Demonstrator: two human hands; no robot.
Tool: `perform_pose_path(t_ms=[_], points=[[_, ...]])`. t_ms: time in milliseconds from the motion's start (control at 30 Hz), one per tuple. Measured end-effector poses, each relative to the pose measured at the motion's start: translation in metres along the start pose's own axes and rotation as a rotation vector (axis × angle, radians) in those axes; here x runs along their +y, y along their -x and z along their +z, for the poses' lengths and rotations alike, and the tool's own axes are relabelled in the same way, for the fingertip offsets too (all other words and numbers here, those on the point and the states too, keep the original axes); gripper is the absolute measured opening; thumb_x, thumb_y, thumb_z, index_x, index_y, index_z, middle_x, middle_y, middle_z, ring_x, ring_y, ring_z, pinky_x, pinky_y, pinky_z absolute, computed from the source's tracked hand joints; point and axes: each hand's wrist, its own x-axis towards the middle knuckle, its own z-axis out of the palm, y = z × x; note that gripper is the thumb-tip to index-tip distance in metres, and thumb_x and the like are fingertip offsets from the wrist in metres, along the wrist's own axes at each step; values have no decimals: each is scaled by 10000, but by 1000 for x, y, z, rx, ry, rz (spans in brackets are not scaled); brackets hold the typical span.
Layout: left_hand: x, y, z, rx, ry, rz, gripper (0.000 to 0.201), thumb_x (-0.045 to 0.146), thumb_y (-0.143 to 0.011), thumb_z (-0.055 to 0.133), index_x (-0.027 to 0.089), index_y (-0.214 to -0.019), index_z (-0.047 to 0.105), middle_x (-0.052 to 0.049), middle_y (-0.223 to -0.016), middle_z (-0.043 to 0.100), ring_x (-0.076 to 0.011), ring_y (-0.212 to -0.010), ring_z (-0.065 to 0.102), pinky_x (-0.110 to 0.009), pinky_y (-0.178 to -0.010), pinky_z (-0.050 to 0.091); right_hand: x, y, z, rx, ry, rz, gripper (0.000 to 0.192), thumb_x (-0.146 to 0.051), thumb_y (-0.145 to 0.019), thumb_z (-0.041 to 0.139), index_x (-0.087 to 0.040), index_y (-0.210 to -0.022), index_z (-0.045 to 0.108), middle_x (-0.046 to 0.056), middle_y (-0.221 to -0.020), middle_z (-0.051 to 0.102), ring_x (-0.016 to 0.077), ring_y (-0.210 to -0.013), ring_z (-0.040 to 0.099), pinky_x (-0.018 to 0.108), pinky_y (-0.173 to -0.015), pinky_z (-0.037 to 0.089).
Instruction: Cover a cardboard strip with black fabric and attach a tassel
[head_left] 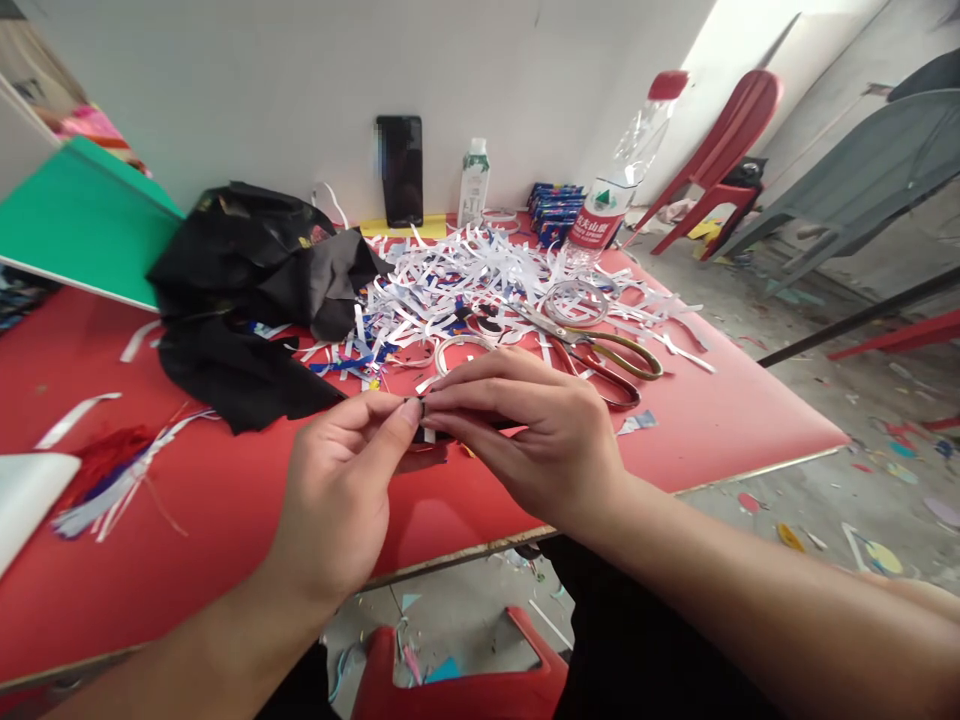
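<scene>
My left hand [341,480] and my right hand [536,430] meet above the front part of the red table. Both are closed in a pinch, fingertips nearly touching, on a small black piece of cloth [420,408]. Most of that piece is hidden by the fingers, and a bit of white shows just below them. Beyond my right hand, scissors [592,350] lie with their blades on the paper scraps. A larger heap of black cloth [247,270] lies beyond my left hand, with a loose end reaching toward it.
White and blue paper strips [480,270] are piled across the red table [225,590]. Behind them stand a phone [401,170], a small carton [473,182] and a water bottle [607,200]. Clear tape rolls [576,302] lie among the strips. A green board [82,225] leans at left.
</scene>
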Motion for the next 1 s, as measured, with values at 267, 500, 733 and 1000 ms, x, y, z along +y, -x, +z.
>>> perform_pose_path(t_ms=[267, 500, 733, 1000], points=[[1, 7, 4, 40, 81, -30, 149, 330, -899, 841, 197, -837, 814, -24, -839, 795, -179, -769, 773, -302, -751, 691, -6, 2, 4, 24, -57, 71, 64, -98, -910, 837, -160, -922, 829, 55, -940, 828, 173, -890, 801, 278, -827, 665], [3, 7, 5, 15, 91, -1, 147, 328, -922, 823, 201, -848, 815, -32, -872, 799, -192, -810, 778, -323, -761, 703, -6, 3, 6, 84, -95, 56, 95, -90, -904, 841, -181, -928, 828, 43, -934, 839, 169, -908, 810, 263, -828, 686], [2, 12, 3, 26, 30, 43, 140, 338, -936, 815, 222, -857, 819, -26, -889, 800, -193, -872, 782, -300, -800, 697, -5, 4, 6, 76, -84, -3, 114, -47, -922, 805, -150, -951, 842, 99, -971, 854, 189, -910, 817, 303, -850, 683], [0, 13, 2, 24, -28, 58, 138, 328, -950, 796, 237, -848, 821, -16, -854, 794, -182, -840, 775, -286, -801, 689, -7, 8, 9, 30, -117, 128, 86, -89, -934, 805, -171, -937, 779, 42, -948, 792, 148, -880, 774, 245, -785, 655]])
